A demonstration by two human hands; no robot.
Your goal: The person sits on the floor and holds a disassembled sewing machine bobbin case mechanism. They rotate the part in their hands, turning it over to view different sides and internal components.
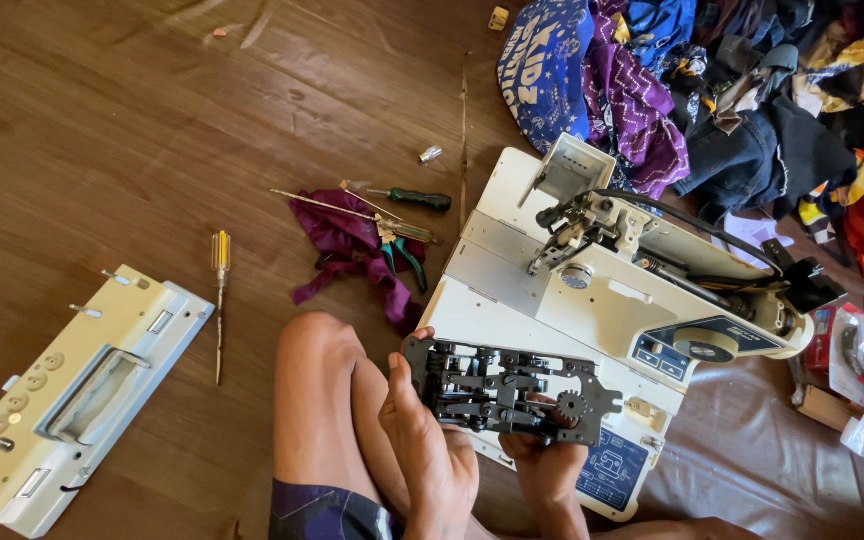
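You hold the black gear mechanism point(507, 388) at six o'clock, over the near edge of the cream sewing machine point(592, 300), your left hand point(430, 440) closed on its nine o'clock end and your right hand point(549, 462) gripping underneath by the small cogwheel, seemingly to keep it level for inspection.

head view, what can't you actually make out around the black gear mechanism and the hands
- Black gear mechanism: its underside and rear are hidden by its own frame.
- Right hand: fingers tucked beneath the mechanism, so its grip is unclear.
- Left hand: fingertips hidden behind the mechanism's left end.
- White sewing machine: lower corner covered by the mechanism.
- Cream cover panel: cut by the left edge.
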